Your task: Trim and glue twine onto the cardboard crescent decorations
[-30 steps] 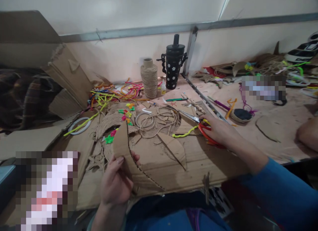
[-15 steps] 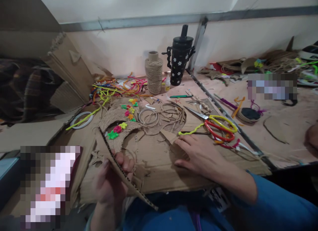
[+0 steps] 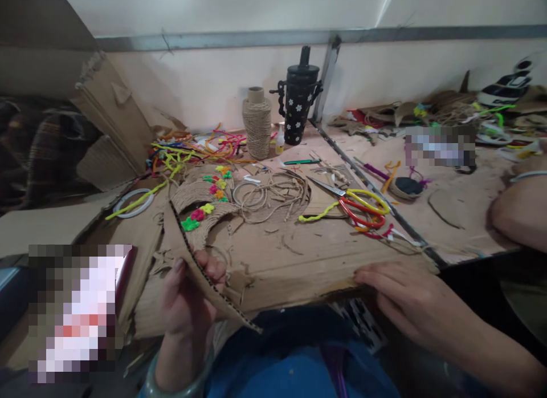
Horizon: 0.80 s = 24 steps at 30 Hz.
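- In the head view, the left hand (image 3: 188, 307) pinches a curved cardboard piece (image 3: 204, 285) between thumb and fingers; I see it nearly edge-on, above the near left of a cardboard sheet (image 3: 282, 272), and its middle is partly covered by the grip.
- The right hand (image 3: 416, 301) lies at the sheet's near edge, fingers fairly close together; I cannot tell whether anything is under them.
- The cardboard piece overlaps the twine-covered crescents (image 3: 192, 194), so their lower left is hard to make out.
- Scissors (image 3: 343, 193) lie apart from both hands, beside a yellow stem (image 3: 318, 216).
- A blurred-out patch (image 3: 85, 312) conceals something at left.
- Another person's arm (image 3: 519, 212) is cut off at the right.
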### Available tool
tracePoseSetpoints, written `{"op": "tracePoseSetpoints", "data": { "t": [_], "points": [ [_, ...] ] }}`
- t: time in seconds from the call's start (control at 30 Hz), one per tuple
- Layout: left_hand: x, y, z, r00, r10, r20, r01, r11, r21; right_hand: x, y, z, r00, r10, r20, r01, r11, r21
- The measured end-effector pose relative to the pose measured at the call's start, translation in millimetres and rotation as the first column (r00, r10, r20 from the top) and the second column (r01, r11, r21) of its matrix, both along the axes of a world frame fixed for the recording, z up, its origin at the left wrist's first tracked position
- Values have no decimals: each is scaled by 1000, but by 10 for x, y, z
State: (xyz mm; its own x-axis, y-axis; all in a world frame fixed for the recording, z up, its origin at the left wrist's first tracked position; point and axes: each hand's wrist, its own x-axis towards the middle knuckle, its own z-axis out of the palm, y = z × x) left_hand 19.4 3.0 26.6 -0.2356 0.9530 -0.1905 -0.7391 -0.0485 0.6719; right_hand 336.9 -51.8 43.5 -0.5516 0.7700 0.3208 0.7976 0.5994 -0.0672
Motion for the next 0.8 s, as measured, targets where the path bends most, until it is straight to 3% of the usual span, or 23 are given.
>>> {"op": "tracePoseSetpoints", "data": {
  "t": [0.17, 0.33, 0.57, 0.8],
  "points": [
    [-2, -16, 0, 1000, -11, 3, 11, 1000, 28, 251, -372, -67, 993, -110, -31, 109, 993, -34],
    [-6, -23, -36, 998, -44, -50, 47, 996, 72, 376, -607, -262, 979, -202, 16, 203, 974, -103],
    [82, 15, 9, 998, 67, 5, -67, 998, -19, 501, -780, -534, 962, -257, 97, 264, 962, -67],
    [88, 48, -69, 994, 97, -43, -97, 995, -1, 264, -674, -341, 986, -162, -42, 164, 986, 25]
  ]
}}
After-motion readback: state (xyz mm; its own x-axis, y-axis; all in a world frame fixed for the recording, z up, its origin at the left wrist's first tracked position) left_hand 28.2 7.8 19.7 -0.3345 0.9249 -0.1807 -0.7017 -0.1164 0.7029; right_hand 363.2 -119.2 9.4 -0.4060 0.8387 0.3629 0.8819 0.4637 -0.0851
